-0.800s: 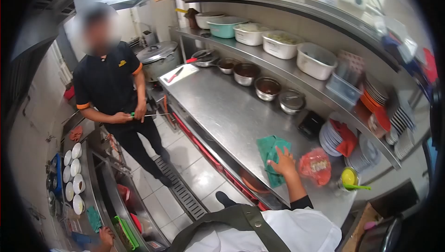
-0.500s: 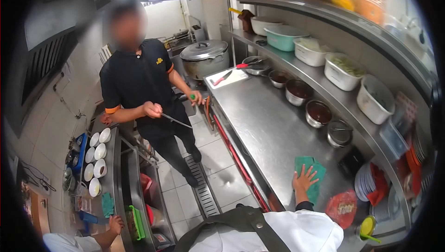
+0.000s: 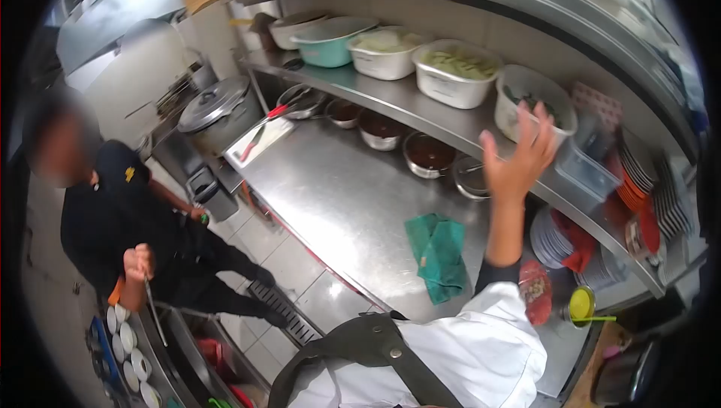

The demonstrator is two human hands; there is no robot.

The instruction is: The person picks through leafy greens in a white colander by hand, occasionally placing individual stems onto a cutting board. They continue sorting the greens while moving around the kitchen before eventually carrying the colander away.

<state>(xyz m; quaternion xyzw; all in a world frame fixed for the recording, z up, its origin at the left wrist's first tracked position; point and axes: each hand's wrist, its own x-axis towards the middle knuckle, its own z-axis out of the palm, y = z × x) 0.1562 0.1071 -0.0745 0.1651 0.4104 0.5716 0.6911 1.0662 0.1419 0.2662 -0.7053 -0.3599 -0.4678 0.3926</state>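
Note:
My right hand (image 3: pixel 520 159) is raised in front of the shelf, fingers spread, holding nothing. It overlaps the white tub of dark green leaves (image 3: pixel 518 81) in this view. Left of that tub stands a white tub of pale green cut vegetables (image 3: pixel 460 70). A crumpled green cloth (image 3: pixel 435 258) lies on the steel counter (image 3: pixel 338 205), below and left of my hand. Under the shelf, a lidded steel bowl (image 3: pixel 473 180) sits beside a bowl of dark red sauce (image 3: pixel 429 155). My left hand is out of view.
A co-worker in black (image 3: pixel 113 213) stands at left holding a thin rod-like tool (image 3: pixel 155 310). A white board (image 3: pixel 259 140) with a knife lies at the counter's far end. Stacked plates (image 3: pixel 552 237) and a yellow container (image 3: pixel 580 304) stand at right.
My right hand has lifted off the green cloth and risen to the shelf tubs. The view has turned right, and my left hand has gone out of sight.

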